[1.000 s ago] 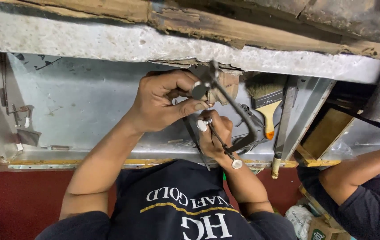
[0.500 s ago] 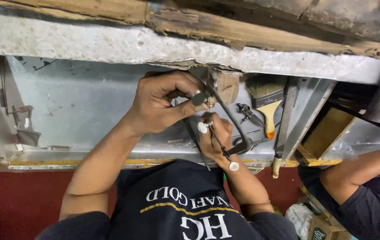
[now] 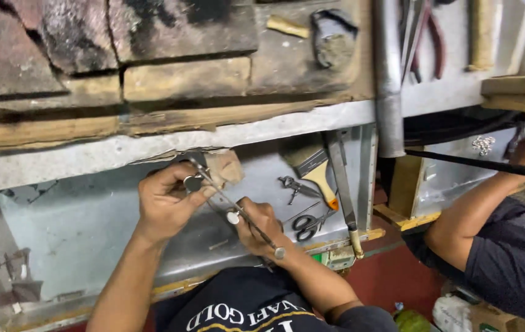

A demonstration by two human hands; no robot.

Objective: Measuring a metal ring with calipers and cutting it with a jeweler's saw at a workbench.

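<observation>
My left hand (image 3: pixel 165 206) pinches a small round metal piece (image 3: pixel 192 182) against a wooden bench peg (image 3: pixel 224 168) that juts from the workbench edge. My right hand (image 3: pixel 257 226) grips a thin metal saw frame (image 3: pixel 247 221). The frame runs diagonally from the peg down to a knob near my wrist. The two hands sit close together above a sheet-metal tray (image 3: pixel 78 227). Whether the blade touches the piece cannot be seen.
In the tray lie a paintbrush (image 3: pixel 311 165), small pliers (image 3: pixel 293 187), scissors (image 3: pixel 305 226) and a long file (image 3: pixel 343 190). A grey pipe (image 3: pixel 388 80) stands at the bench's right. A co-worker's arm (image 3: pixel 477 212) reaches in from the right. Tools hang at top right.
The view has swung up and right, showing more bench top and hanging tools. My hands stay together at the peg, and the saw frame has shifted slightly along its diagonal.
</observation>
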